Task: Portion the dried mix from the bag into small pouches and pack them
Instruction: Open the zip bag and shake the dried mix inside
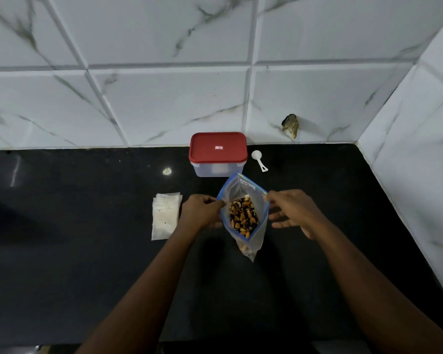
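A clear zip bag [256, 240] with a blue rim stands on the black counter, its mouth pulled wide. Inside lies the dried mix [243, 217], orange and dark pieces. My left hand [202, 212] pinches the left edge of the rim. My right hand [293, 209] pinches the right edge with thumb and forefinger, its other fingers spread. A stack of small clear pouches [165, 215] lies flat just left of my left hand. A white scoop [258, 160] rests behind the bag to the right.
A clear box with a red lid [218, 152] stands shut against the tiled wall, right behind the bag. The black counter [87, 251] ends at a tiled side wall on the right. A chipped hole [290, 125] marks the back wall.
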The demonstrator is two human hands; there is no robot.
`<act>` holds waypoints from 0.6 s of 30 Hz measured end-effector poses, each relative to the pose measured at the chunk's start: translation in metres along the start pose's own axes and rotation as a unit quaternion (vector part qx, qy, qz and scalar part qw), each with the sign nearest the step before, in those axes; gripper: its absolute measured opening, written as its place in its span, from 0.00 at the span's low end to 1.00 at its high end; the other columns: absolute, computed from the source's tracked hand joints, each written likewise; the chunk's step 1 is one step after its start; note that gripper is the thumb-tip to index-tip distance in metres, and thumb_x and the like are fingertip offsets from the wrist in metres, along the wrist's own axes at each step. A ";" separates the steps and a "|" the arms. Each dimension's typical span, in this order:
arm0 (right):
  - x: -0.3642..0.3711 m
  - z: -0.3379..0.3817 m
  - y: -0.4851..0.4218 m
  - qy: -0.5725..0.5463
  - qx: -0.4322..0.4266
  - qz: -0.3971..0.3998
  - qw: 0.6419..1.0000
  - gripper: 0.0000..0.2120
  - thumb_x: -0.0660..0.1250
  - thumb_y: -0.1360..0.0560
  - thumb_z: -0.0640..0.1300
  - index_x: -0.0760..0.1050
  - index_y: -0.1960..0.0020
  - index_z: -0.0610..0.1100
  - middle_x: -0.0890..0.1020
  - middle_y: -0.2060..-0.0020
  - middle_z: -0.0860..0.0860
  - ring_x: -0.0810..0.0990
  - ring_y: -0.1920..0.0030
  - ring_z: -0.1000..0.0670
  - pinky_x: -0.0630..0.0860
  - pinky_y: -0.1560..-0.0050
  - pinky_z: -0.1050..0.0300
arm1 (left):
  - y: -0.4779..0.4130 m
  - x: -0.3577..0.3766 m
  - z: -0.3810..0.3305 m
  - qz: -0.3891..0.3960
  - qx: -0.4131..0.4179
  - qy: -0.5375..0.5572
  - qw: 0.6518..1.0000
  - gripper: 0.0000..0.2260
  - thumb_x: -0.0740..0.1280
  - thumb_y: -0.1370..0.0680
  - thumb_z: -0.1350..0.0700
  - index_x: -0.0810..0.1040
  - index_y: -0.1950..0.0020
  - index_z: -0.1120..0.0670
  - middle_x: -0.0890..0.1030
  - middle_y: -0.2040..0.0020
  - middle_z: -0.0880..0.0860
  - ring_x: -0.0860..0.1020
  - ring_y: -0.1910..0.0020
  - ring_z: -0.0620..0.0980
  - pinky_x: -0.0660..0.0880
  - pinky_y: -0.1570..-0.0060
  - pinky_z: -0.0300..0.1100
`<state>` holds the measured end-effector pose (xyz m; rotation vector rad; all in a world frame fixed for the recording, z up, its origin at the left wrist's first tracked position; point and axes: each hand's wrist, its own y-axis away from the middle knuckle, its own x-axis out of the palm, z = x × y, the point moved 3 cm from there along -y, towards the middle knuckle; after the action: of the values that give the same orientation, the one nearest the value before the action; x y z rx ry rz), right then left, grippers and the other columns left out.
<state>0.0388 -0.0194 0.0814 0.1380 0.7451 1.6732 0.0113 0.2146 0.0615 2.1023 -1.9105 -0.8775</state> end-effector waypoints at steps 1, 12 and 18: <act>0.003 -0.001 -0.001 -0.015 0.012 0.018 1.000 0.11 0.67 0.20 0.49 0.80 0.42 0.44 0.85 0.52 0.45 0.86 0.53 0.47 0.83 0.60 0.54 | -0.001 0.001 0.002 0.016 -0.030 0.022 0.999 0.05 0.68 0.18 0.55 0.80 0.49 0.55 0.85 0.52 0.55 0.85 0.59 0.48 0.82 0.66 0.38; 0.004 -0.030 -0.004 -0.436 0.186 0.068 0.878 0.14 0.58 0.17 0.39 0.78 0.37 0.36 0.86 0.51 0.40 0.85 0.49 0.43 0.79 0.46 0.44 | 0.006 0.016 0.018 0.191 -0.186 0.481 0.835 0.11 0.64 0.19 0.60 0.81 0.42 0.64 0.84 0.47 0.65 0.86 0.52 0.59 0.83 0.51 0.53; 0.012 -0.044 -0.009 -0.559 0.251 0.037 0.789 0.15 0.56 0.16 0.38 0.75 0.34 0.36 0.82 0.38 0.41 0.82 0.38 0.45 0.79 0.50 0.44 | 0.005 0.032 0.023 0.137 -0.198 0.600 0.762 0.10 0.63 0.19 0.61 0.80 0.46 0.67 0.84 0.49 0.67 0.84 0.49 0.60 0.83 0.51 0.53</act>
<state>0.0224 -0.0254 0.0378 1.4183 0.2173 1.1045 -0.0047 0.1891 0.0352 1.3964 -1.0904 0.1907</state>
